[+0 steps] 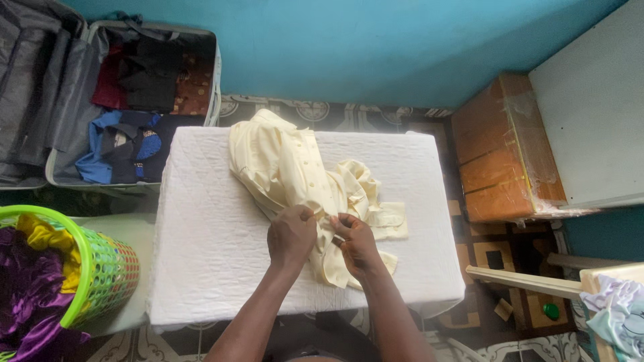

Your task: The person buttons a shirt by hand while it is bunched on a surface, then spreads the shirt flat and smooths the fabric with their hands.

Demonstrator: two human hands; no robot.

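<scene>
I am watching the left hand [291,231] and right hand [355,241] pinching, fingers apparently closed, the cream shirt [288,167] that is lying crumpled beneath them on the white padded table [201,255].

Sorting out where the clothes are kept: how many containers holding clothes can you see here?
2. An open suitcase lies on the floor at top left, holding dark and blue garments. A green laundry basket stands at lower left with purple and yellow fabric. More may sit out of view.
</scene>
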